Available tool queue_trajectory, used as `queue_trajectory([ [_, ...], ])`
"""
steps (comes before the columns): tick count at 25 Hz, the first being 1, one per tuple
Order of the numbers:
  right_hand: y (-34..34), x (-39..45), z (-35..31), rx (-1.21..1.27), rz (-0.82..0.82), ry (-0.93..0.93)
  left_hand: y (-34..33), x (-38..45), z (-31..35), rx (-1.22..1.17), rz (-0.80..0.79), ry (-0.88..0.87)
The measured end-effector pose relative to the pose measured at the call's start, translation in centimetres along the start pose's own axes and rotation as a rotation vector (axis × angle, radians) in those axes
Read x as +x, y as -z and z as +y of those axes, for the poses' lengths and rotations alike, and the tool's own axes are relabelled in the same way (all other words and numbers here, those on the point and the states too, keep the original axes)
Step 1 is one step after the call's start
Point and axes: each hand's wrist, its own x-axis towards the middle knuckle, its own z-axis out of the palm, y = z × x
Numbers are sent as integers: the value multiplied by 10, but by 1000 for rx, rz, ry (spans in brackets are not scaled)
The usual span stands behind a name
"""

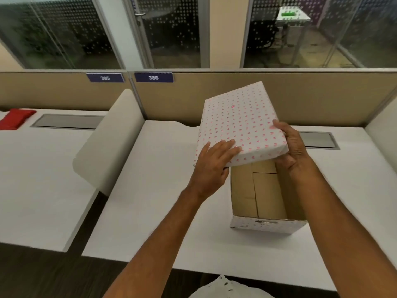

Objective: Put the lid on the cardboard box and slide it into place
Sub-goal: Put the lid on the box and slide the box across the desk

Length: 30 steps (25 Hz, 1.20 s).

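A white lid (238,119) with small pink hearts is held tilted and skewed above the far end of the cardboard box (266,224). The box stands open on the white desk (163,190), its brown inside showing, its near wall wrapped in the same paper. My left hand (212,166) grips the lid's near left corner, fingers flat on top. My right hand (290,147) holds the near right corner, thumb on top. The lid covers the box's far end; the near part stays uncovered.
A beige partition (300,97) with number plates 385 and 386 runs behind the desk. A curved divider panel (111,138) stands to the left. A grey cable hatch (318,139) sits behind my right hand. A red object (15,120) lies on the left desk.
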Motion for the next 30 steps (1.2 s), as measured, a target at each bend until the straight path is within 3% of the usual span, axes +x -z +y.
queue_trajectory([
  [3, 47, -15, -7, -29, 102, -8, -14, 6, 12, -24, -111, -26],
  [6, 86, -26, -8, -58, 205, -12, -24, 14, 27, -199, -172, 99],
  [9, 107, -40, -5, -58, 250, -24, -38, 27, 32, -326, -71, 356],
  [11, 124, -48, -1, -57, 284, -24, -46, 35, 33, -489, -50, 647],
  [13, 141, -54, 2, -38, 307, -12, -55, 40, 32, -804, -116, 956],
  [15, 151, -58, 5, -53, 309, -5, -64, 39, 33, -987, -237, 1111],
  [17, 157, -62, 6, -136, 309, -11, -78, 35, 37, -991, -275, 1074],
  [23, 177, -53, 18, -665, 445, -71, -111, 20, 42, -879, -134, 1000],
  [30, 197, -32, 47, -874, 552, -7, -139, 6, 33, -687, -92, 1077],
])
